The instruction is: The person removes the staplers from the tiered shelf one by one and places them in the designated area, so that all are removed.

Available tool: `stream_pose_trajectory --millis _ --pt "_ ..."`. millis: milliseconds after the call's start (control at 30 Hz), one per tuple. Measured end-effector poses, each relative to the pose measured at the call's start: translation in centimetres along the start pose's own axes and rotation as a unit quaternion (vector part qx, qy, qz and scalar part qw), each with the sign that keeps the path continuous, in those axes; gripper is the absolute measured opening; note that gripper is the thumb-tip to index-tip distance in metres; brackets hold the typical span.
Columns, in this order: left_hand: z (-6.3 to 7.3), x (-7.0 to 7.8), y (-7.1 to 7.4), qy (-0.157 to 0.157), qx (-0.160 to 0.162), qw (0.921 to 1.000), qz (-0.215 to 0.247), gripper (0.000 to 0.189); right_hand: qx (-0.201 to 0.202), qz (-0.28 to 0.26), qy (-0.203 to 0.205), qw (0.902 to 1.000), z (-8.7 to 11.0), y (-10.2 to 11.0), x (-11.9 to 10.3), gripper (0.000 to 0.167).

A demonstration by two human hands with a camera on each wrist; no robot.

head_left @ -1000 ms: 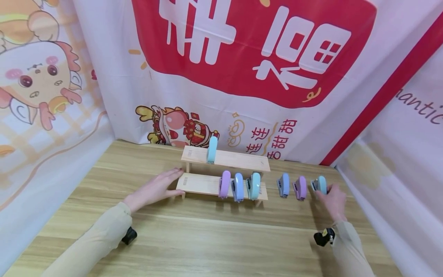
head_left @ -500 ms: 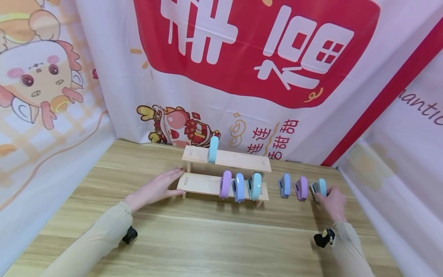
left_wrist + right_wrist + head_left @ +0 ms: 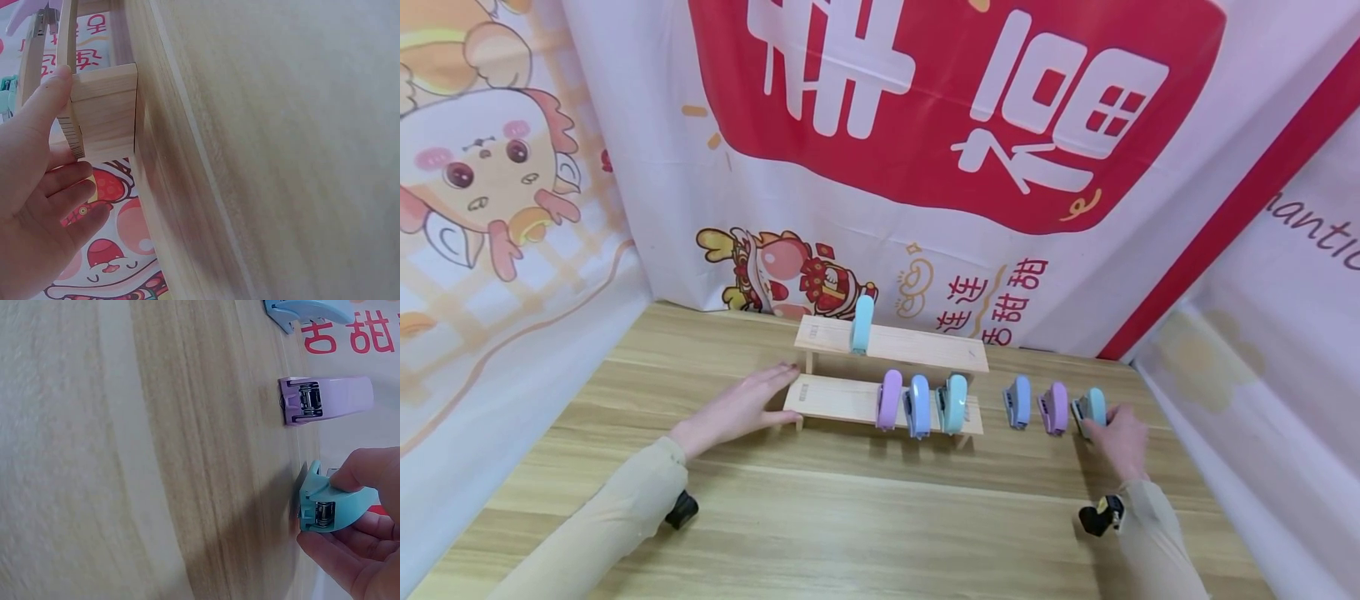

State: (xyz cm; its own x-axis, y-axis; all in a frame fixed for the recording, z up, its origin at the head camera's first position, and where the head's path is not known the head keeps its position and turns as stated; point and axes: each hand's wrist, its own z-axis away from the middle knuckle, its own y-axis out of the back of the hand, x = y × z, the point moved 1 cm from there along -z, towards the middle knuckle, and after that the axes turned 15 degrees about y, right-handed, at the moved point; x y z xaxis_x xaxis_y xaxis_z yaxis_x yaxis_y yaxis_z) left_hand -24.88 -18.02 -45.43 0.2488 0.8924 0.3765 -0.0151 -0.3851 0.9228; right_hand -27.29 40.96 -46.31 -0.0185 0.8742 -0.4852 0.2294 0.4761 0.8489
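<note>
My left hand [image 3: 741, 410] grips the left end of a two-tier wooden rack's lower shelf [image 3: 842, 400]. In the left wrist view, the thumb lies on one edge of the shelf end [image 3: 103, 112] and curled fingers are at the other. At the far right, my right hand [image 3: 1123, 442] pinches a turquoise stapler [image 3: 334, 503] between thumb and fingers, its base close against the table. Left of it stand a purple stapler [image 3: 1055, 408] and a blue stapler [image 3: 1018, 402]. On the lower shelf are a purple stapler [image 3: 889, 400], a blue stapler [image 3: 917, 406] and a turquoise stapler [image 3: 953, 404].
Another turquoise stapler [image 3: 862, 325] stands on the upper shelf [image 3: 917, 343], toward its left end. Printed cloth [image 3: 647, 167] encloses the wood-grain table [image 3: 865, 525] at the back and both sides. The rack stands near the back edge.
The turquoise stapler in my right hand has shifted slightly down toward the table. My left hand stays at the shelf end, and the other staplers have not moved.
</note>
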Motion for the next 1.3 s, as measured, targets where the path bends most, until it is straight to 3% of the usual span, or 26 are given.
stream_pose_trajectory --millis 1300 --pt "0.06 0.0 -0.06 0.013 -0.011 0.9998 0.007 0.082 -0.008 0.012 -0.002 0.9999 -0.01 -0.12 -0.17 0.036"
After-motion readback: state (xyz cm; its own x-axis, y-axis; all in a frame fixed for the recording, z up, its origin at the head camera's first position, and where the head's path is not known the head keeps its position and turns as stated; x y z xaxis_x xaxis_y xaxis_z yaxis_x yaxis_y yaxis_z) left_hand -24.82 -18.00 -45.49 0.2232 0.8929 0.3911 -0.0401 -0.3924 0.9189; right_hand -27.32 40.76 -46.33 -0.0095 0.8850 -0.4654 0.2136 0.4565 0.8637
